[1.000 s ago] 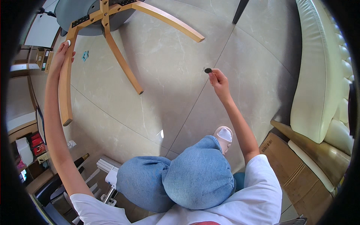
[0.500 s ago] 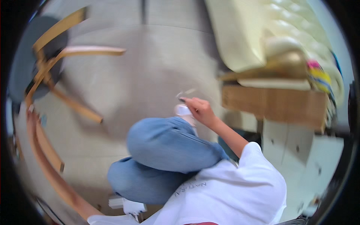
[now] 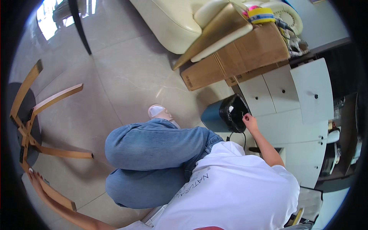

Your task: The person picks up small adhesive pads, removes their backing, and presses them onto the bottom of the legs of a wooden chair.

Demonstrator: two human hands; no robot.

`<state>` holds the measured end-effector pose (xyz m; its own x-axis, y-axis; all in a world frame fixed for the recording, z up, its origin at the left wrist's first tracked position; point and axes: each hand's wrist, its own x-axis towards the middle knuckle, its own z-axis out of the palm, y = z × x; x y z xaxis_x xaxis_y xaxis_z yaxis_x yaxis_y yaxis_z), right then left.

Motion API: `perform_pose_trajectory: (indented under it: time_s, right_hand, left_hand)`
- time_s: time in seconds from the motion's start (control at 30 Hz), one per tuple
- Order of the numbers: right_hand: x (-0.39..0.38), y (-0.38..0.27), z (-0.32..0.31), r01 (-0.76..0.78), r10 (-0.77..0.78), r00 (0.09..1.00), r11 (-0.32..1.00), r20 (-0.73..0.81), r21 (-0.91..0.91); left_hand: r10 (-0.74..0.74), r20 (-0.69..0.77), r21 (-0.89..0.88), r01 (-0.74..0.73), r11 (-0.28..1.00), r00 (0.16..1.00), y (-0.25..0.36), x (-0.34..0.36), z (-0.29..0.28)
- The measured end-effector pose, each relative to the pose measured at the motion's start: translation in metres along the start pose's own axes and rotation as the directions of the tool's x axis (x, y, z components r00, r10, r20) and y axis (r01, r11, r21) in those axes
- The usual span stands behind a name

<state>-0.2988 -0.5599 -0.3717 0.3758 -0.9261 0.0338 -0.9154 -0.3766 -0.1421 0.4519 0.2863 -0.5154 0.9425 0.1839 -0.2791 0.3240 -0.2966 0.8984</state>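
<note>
At the far left lies an upturned stool (image 3: pixel 25 132) with a dark round seat and crossed, light wooden legs. My left hand (image 3: pixel 34 178) is closed around the base of its nearest leg (image 3: pixel 57 195). Away to the right, my right hand (image 3: pixel 250 122) is at the mouth of a blue waste bin (image 3: pixel 213 115) lined with a black bag (image 3: pixel 234 122). Its fingertips are pinched together over the opening. Whatever they hold, if anything, is too small to make out. A small white scrap (image 3: pixel 231 109) shows inside the bin.
Behind the bin stands a long cardboard box (image 3: pixel 237 57), next to a cream sofa (image 3: pixel 168 27). Yellow tape (image 3: pixel 261 16) lies on top of the box. White drawers (image 3: pixel 281 90) line the right side, one pulled out. A dark furniture leg (image 3: pixel 79 27) stands at the upper left.
My right hand has moved from above my foot rightward to the bin's mouth. The view has swung right, bringing bin and drawers into sight. My left hand stays on the stool leg.
</note>
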Motion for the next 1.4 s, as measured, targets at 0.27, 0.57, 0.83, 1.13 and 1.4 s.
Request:
perform_pose_trajectory:
  time_s: [0.27,0.57,0.83,1.13,1.4]
  right_hand:
    - [0.021,0.033,0.041,0.084,-0.05,0.987,0.97,0.151,-0.228]
    - [0.058,0.061,0.072,0.304,-0.172,0.91,0.896,0.377,-0.325]
    - [0.032,-0.058,0.047,0.591,-0.361,0.806,0.461,0.469,-0.662]
    - [0.098,-0.111,0.022,0.899,-0.542,0.412,0.114,0.732,-0.422]
    - [0.146,-0.205,-0.005,0.782,-0.652,0.623,0.518,0.432,-0.346]
  left_hand:
    - [0.062,-0.002,-0.074,-0.062,0.995,0.998,0.028,-0.072,0.052]
    - [0.064,-0.115,0.014,-0.063,0.998,0.991,0.069,-0.12,0.059]
    - [0.08,-0.154,-0.032,-0.086,0.996,0.985,0.095,-0.138,0.073]
    - [0.265,-0.15,0.051,-0.26,0.964,0.952,0.097,-0.13,0.086]
    - [0.266,-0.126,0.108,-0.254,0.961,0.956,0.088,-0.117,0.079]
